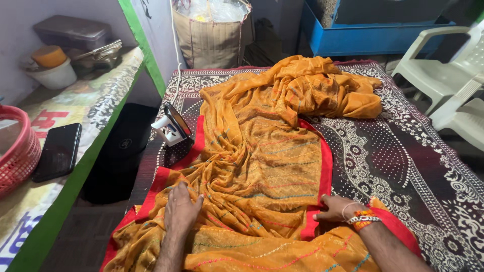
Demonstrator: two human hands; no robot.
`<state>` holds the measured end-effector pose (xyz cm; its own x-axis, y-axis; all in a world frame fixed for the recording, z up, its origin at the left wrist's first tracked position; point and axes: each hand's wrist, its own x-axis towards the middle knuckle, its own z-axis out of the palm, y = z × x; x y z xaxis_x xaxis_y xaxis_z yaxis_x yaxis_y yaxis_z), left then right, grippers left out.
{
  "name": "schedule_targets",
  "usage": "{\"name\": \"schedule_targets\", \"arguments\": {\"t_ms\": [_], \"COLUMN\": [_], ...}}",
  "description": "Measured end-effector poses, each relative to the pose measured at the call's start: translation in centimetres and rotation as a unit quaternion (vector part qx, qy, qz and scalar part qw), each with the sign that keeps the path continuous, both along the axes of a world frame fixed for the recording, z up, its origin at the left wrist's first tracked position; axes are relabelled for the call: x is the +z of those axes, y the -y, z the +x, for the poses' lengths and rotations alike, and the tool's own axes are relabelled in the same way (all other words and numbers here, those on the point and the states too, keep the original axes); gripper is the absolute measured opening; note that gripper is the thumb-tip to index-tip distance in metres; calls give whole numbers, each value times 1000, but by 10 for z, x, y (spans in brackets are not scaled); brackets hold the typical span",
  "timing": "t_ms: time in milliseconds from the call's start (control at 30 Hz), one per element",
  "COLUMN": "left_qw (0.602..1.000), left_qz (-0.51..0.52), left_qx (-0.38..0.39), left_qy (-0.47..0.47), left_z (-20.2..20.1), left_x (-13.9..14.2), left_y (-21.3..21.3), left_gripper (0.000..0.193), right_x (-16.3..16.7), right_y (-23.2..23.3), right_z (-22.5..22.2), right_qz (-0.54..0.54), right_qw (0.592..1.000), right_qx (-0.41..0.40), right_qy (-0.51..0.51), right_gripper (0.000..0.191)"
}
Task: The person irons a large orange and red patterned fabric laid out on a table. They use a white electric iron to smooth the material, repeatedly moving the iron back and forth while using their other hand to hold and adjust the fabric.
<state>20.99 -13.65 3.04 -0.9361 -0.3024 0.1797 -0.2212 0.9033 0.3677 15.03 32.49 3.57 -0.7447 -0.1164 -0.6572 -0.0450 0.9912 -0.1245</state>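
Table [403,166]: covered by a dark maroon cloth with a white floral print, filling the middle and right of the scene from near to far.

Fabric [262,166]: long orange cloth with a red border and thin coloured stripes, lying on the table. Its far end is bunched in a heap at the far centre; the middle runs rumpled toward the near edge, where it spreads under both hands and hangs over the near side.

Shelf [75,108]: along the left, green-edged, with a printed cover. Chairs [448,75]: white plastic, far right, beside the table. Bag [212,38]: tan, upright, far centre, beyond the table. Crate [363,35]: blue, far right of the bag.

Basket [17,151]: red, on the near left of the shelf, partly out of frame. Phone [58,151]: black, flat on the shelf just right of the basket. Bowl [53,75]: white, at the far end of the shelf, with an orange lid on top.

Iron [174,130]: white and black, standing on its heel at the table's left edge, just beside the fabric's red border.

Left hand [181,209]: open, palm down, fingers spread, pressing flat on the fabric near left. Right hand [335,209]: open, palm down, resting on the red border at the near right; fingertips on the fabric. Bangles [363,219]: orange and white, at the right wrist.
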Motion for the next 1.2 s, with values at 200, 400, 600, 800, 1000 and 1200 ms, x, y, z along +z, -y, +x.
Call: {"name": "schedule_targets", "arguments": {"t_ms": [200, 400, 600, 800, 1000, 1200], "left_qw": [1000, 1000, 997, 982, 944, 941], "left_qz": [-2, 18, 18, 57, -29, -21], "left_qx": [-5, 4, 14, -53, -166, -164], "left_qy": [-4, 22, 70, 173, 284, 296], "left_z": [-3, 0, 0, -3, -4, 1], "left_x": [1, 10, 22, 28, 18, 14], "left_y": [-3, -4, -11, -19, -31, -31], "left_gripper": [80, 79, 71, 88, 113, 116], "right_x": [53, 39, 31, 57, 50, -14], "right_y": [6, -31, -195, -206, -27, 69], "right_z": [30, 19, -1, -27, -65, -21], "right_qz": [51, -3, 42, 120, -197, 1], "right_qw": [997, 995, 980, 986, 957, 989], "right_qx": [43, -46, -187, -114, -23, 97], "right_qy": [38, -89, -58, -30, -210, -112], "right_gripper": [65, 36, 44, 89, 89, 113]}}
